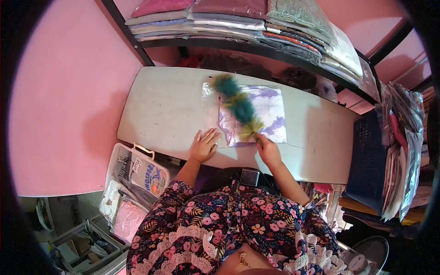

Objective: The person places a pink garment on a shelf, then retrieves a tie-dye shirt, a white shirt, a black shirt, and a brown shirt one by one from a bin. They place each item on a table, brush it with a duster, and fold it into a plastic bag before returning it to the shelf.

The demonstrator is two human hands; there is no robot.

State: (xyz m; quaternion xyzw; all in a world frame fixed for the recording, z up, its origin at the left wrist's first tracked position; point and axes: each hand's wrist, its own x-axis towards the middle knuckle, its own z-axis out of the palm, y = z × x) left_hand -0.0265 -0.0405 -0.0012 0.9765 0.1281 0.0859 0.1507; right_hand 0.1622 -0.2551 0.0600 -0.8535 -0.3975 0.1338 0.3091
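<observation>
A fluffy feather duster (240, 107), teal and yellow-green, is held by its near end in my right hand (267, 150), whose fingers are closed round it. Its head slants away to the far left and looks smeared by motion. Beneath it lies a folded white and purple garment (275, 103) in a clear plastic bag (210, 110). My left hand (205, 145) rests flat with fingers stretched out, fingertips at the bag's near left corner. Both hands are over the front part of the pale table (158, 105).
A shelf (247, 52) above the table's far side bears stacks of bagged folded clothes (229, 23). On the right stand a dark blue basket (364, 160) and more bagged garments (403, 151). A white plastic bin (120, 158) with packed clothes is below left, beside a grey crate (87, 240).
</observation>
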